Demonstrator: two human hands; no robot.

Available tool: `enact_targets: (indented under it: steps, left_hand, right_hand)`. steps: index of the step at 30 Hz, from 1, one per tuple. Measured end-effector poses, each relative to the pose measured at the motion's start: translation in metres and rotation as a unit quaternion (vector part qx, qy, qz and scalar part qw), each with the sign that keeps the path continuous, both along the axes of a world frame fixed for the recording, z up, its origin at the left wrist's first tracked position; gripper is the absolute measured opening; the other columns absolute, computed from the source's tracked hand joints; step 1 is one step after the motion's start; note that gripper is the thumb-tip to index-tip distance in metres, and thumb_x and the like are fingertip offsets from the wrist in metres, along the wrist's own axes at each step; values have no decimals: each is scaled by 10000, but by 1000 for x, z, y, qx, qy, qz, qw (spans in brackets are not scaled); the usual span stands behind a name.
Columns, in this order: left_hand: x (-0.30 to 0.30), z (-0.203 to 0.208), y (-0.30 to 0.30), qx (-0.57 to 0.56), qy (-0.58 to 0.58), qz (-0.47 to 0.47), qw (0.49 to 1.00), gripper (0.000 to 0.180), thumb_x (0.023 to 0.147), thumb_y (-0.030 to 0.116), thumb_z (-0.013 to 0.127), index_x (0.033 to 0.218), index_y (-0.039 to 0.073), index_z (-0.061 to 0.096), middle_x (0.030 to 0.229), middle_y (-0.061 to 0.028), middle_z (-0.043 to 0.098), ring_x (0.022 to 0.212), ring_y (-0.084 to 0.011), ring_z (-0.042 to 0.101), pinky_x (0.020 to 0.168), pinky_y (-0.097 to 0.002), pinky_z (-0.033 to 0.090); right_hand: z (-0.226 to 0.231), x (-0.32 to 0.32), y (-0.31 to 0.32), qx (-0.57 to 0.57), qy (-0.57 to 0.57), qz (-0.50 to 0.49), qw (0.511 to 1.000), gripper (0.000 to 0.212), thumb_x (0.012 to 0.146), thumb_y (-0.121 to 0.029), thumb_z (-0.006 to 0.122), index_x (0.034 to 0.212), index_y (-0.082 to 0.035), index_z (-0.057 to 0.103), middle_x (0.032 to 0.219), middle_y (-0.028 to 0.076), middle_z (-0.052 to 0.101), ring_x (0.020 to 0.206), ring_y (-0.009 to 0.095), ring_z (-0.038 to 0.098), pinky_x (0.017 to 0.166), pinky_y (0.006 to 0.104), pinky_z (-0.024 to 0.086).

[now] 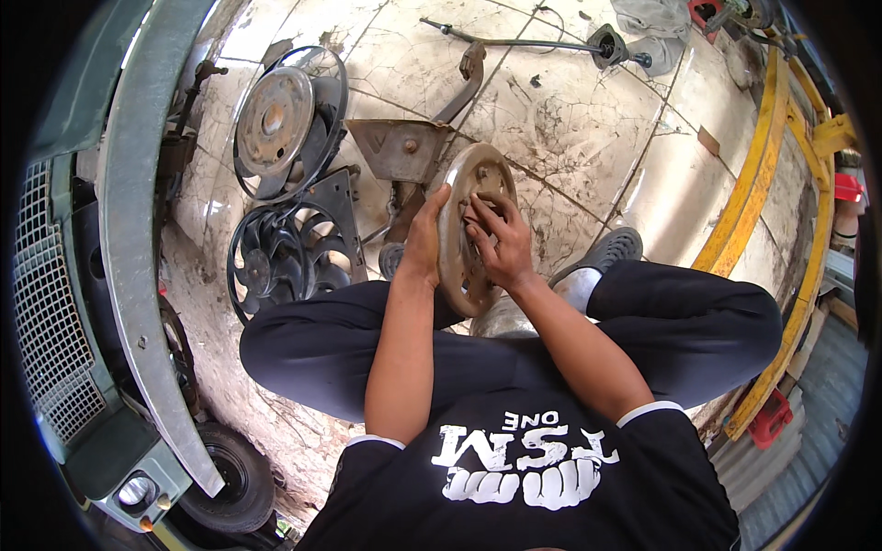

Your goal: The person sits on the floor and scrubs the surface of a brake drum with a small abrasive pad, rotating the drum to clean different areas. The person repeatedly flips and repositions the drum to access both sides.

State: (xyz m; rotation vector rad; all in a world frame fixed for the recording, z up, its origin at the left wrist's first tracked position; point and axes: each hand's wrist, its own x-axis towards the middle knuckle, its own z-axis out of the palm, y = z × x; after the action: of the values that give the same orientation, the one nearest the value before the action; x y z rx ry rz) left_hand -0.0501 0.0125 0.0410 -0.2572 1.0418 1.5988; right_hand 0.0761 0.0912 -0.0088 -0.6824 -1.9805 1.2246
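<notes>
A round, rusty metal plate with holes in its face stands tilted on edge in front of my crossed legs. My left hand is wrapped round its left rim, thumb at the upper edge. At the plate's face is my right hand, its fingers bent and pinched together near the middle; whatever lies between the fingertips is too small to make out. Just beyond the plate, a rusty pedal bracket with an upward arm rests on the tiles.
To the left, a second rusty round plate lies on a black fan shroud, near another black fan. A vehicle bumper runs down the left side. Yellow metal frame stands at right. A lever with cable lies far off.
</notes>
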Motion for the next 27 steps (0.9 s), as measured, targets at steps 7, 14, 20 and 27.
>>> enact_targets:
  steps: [7,14,20,27]
  left_hand:
    - [0,-2,-2,-39,64,-31,997,506,1059,440,526,1359,42,609,1181,-104,703,1019,-203,708,865,-360,594]
    - [4,3,0,-26,65,-44,997,543,1056,486,520,1359,44,610,1162,-89,701,1000,-182,702,842,-349,592]
    - [4,-1,-4,-38,69,-52,995,544,1034,493,531,1302,35,649,1091,-89,704,938,-183,702,815,-352,587]
    - [0,-17,-8,-57,105,-71,990,511,1028,458,539,1276,29,663,1065,-90,714,912,-181,713,799,-332,593]
  right_hand:
    - [-3,-17,9,-30,-107,-79,991,260,914,-131,744,1149,-19,758,1090,189,744,980,341,733,873,393,578]
    - [-8,-12,16,-75,-82,-43,993,217,902,-112,784,1111,-55,798,1092,132,782,869,254,782,759,330,615]
    - [-2,-15,18,-123,-129,-42,983,183,917,-171,757,1057,-67,814,1075,135,781,945,293,763,835,360,590]
    - [3,-14,17,-129,-120,-56,983,176,899,-167,770,1021,-51,818,1071,143,777,883,308,761,802,381,585]
